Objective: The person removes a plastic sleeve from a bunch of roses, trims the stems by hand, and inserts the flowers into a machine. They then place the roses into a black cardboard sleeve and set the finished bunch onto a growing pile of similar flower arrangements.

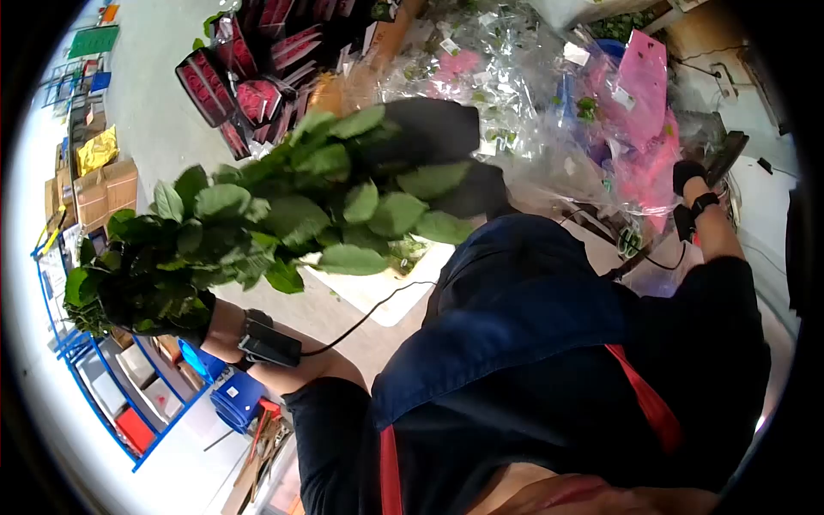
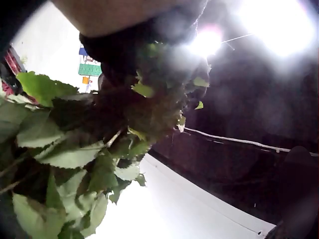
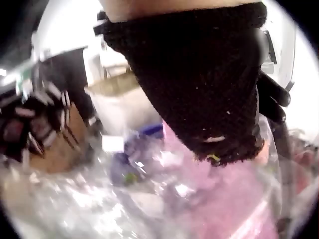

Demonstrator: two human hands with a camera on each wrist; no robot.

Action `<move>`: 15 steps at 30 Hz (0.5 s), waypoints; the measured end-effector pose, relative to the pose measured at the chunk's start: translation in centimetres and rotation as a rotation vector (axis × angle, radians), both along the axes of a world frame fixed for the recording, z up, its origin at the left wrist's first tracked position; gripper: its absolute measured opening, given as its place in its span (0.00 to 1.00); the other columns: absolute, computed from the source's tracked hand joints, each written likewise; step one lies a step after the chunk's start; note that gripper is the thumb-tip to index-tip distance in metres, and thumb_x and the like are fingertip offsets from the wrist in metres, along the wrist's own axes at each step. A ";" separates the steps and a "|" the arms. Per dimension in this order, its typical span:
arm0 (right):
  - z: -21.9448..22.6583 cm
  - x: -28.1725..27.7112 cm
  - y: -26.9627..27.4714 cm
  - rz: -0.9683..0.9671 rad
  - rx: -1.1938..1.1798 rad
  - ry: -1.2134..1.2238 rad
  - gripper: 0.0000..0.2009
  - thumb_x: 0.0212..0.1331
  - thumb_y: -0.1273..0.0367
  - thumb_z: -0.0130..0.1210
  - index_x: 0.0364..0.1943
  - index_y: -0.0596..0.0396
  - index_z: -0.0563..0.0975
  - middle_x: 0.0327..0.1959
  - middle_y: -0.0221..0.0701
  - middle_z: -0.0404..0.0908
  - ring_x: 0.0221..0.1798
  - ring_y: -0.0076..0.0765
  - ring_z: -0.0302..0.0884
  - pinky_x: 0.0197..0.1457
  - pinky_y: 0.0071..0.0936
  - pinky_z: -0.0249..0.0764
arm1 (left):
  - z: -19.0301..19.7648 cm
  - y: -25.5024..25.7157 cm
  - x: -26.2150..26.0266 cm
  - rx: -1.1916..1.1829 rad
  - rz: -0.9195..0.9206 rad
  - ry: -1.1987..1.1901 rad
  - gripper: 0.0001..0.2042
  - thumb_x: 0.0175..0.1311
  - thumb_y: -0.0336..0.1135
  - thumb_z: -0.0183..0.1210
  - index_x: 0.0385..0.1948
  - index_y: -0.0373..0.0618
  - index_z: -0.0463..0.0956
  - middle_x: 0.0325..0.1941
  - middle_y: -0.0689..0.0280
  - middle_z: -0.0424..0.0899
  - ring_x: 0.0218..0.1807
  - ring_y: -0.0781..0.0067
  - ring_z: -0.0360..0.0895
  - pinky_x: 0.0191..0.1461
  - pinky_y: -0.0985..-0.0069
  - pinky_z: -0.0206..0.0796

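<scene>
My left hand [image 1: 176, 313], in a dark glove, grips a big bunch of leafy green stems [image 1: 292, 206] near one end. The bunch stretches across the front of my body in the head view, and its broad leaves [image 2: 70, 149] fill the lower left of the left wrist view. Dark shadow and leaves hide most of the left fingers. Far to the other side is my right hand [image 1: 689, 178] in a black knit glove [image 3: 199, 84], beside pink wrapping [image 1: 644, 103] and over clear plastic. Its fingers point away from the wrist camera, and I cannot tell whether they hold anything.
Crumpled clear plastic sleeves [image 1: 506, 86] are heaped ahead, around a blue bucket [image 3: 149, 132]. Red bunches in dark wrapping [image 1: 257, 60] stand at the top left. Cardboard boxes [image 1: 103, 193] and a blue rack [image 1: 129, 395] are at the left. A cable [image 1: 369, 313] hangs from my left wrist.
</scene>
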State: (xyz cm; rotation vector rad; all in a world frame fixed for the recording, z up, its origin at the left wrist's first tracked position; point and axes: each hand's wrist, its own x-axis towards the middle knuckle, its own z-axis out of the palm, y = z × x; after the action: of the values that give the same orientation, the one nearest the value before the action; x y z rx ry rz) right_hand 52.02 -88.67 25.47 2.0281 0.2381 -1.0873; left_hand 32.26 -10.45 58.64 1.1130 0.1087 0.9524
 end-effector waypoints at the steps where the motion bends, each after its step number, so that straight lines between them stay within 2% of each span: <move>1: 0.8 -0.2 0.8 0.092 0.259 -0.098 0.24 0.51 0.61 0.57 0.55 0.50 0.72 0.59 0.38 0.71 0.62 0.41 0.68 0.59 0.40 0.68 | 0.0 0.1 0.6 -0.012 -0.029 -0.010 0.15 0.64 0.31 0.47 0.48 0.34 0.73 0.46 0.55 0.80 0.46 0.62 0.78 0.52 0.65 0.71; 2: 3.1 -0.1 3.9 0.187 0.521 -0.200 0.29 0.51 0.59 0.60 0.59 0.53 0.68 0.61 0.39 0.69 0.65 0.41 0.64 0.63 0.36 0.63 | -0.1 0.2 1.4 -0.030 -0.059 -0.018 0.15 0.64 0.31 0.46 0.48 0.34 0.73 0.46 0.55 0.80 0.46 0.62 0.78 0.52 0.65 0.71; 3: 6.7 -0.4 10.6 0.054 0.935 -0.281 0.35 0.46 0.58 0.64 0.61 0.54 0.65 0.62 0.42 0.66 0.66 0.43 0.62 0.66 0.36 0.59 | -0.7 0.1 2.4 -0.043 -0.094 -0.028 0.15 0.64 0.31 0.46 0.48 0.34 0.74 0.46 0.54 0.80 0.46 0.61 0.78 0.52 0.64 0.71; 4: 10.3 -0.8 17.3 -0.084 1.423 -0.258 0.42 0.41 0.57 0.67 0.63 0.55 0.62 0.64 0.44 0.64 0.67 0.45 0.59 0.68 0.35 0.56 | -1.3 -0.2 3.5 -0.056 -0.132 -0.032 0.15 0.65 0.31 0.46 0.48 0.34 0.74 0.46 0.54 0.80 0.46 0.61 0.78 0.53 0.64 0.71; 5: 13.9 -1.2 24.0 -0.115 1.808 -0.166 0.48 0.36 0.56 0.71 0.65 0.57 0.59 0.65 0.47 0.61 0.69 0.47 0.57 0.70 0.35 0.53 | -2.0 -0.7 4.6 -0.074 -0.173 -0.040 0.15 0.65 0.32 0.45 0.48 0.34 0.74 0.46 0.54 0.80 0.46 0.61 0.78 0.53 0.64 0.71; 6: 18.0 -2.4 29.9 0.018 1.848 -0.167 0.53 0.31 0.52 0.72 0.66 0.56 0.58 0.67 0.47 0.58 0.70 0.49 0.55 0.71 0.38 0.51 | -3.0 -1.5 5.8 -0.089 -0.231 -0.051 0.15 0.65 0.32 0.45 0.48 0.34 0.74 0.46 0.54 0.80 0.46 0.60 0.78 0.53 0.63 0.71; 7: 17.6 -2.9 32.9 0.242 1.883 -0.250 0.55 0.29 0.49 0.72 0.67 0.56 0.56 0.67 0.46 0.57 0.69 0.51 0.55 0.70 0.41 0.51 | -4.0 -2.4 7.3 -0.110 -0.292 -0.059 0.15 0.65 0.32 0.44 0.48 0.34 0.74 0.46 0.54 0.80 0.46 0.60 0.78 0.54 0.63 0.71; 9: 18.3 -4.1 37.2 0.314 1.847 -0.320 0.56 0.30 0.47 0.71 0.67 0.55 0.55 0.68 0.46 0.55 0.68 0.52 0.56 0.69 0.42 0.52 | -5.9 -5.1 10.7 -0.139 -0.382 -0.051 0.16 0.66 0.32 0.43 0.47 0.34 0.74 0.46 0.53 0.79 0.46 0.59 0.78 0.55 0.62 0.70; 10: 17.4 -3.8 38.0 0.299 1.825 -0.402 0.54 0.33 0.49 0.70 0.67 0.55 0.55 0.65 0.46 0.60 0.64 0.51 0.61 0.66 0.41 0.57 | -6.7 -7.1 12.7 -0.127 -0.357 -0.017 0.16 0.66 0.32 0.43 0.47 0.34 0.74 0.47 0.53 0.79 0.47 0.58 0.78 0.55 0.62 0.70; 11: 15.6 -3.4 38.2 0.288 1.797 -0.487 0.51 0.37 0.50 0.70 0.67 0.54 0.56 0.62 0.46 0.65 0.61 0.51 0.66 0.62 0.40 0.62 | -7.0 -9.5 15.2 -0.120 -0.196 0.118 0.16 0.66 0.33 0.43 0.47 0.34 0.74 0.47 0.53 0.79 0.46 0.60 0.78 0.53 0.64 0.72; 13: 10.4 -1.6 35.7 -0.218 2.103 -0.278 0.30 0.52 0.63 0.59 0.61 0.57 0.64 0.51 0.37 0.74 0.49 0.38 0.74 0.51 0.33 0.71 | -8.9 -12.2 19.4 0.156 -0.195 0.239 0.16 0.67 0.37 0.43 0.49 0.39 0.74 0.45 0.56 0.80 0.45 0.62 0.79 0.50 0.66 0.73; 14: 7.9 -0.8 34.5 -0.478 2.246 -0.199 0.21 0.60 0.70 0.53 0.58 0.59 0.69 0.46 0.33 0.79 0.43 0.31 0.78 0.46 0.29 0.75 | -10.5 -13.2 21.6 0.321 -0.309 0.227 0.15 0.67 0.35 0.44 0.49 0.39 0.74 0.45 0.57 0.80 0.46 0.63 0.78 0.51 0.69 0.72; 15: 6.1 -0.6 33.5 -1.201 2.342 0.206 0.18 0.61 0.73 0.51 0.56 0.60 0.70 0.46 0.31 0.79 0.44 0.30 0.77 0.47 0.29 0.75 | -12.1 -14.2 23.7 0.482 -0.419 0.199 0.14 0.67 0.33 0.45 0.49 0.39 0.75 0.46 0.59 0.80 0.48 0.65 0.78 0.52 0.71 0.71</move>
State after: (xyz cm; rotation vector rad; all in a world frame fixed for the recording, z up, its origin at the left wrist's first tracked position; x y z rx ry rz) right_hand 51.44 -55.17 31.54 4.4418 0.5597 -2.1162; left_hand 56.00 -24.69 46.52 1.5983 -0.1988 0.4967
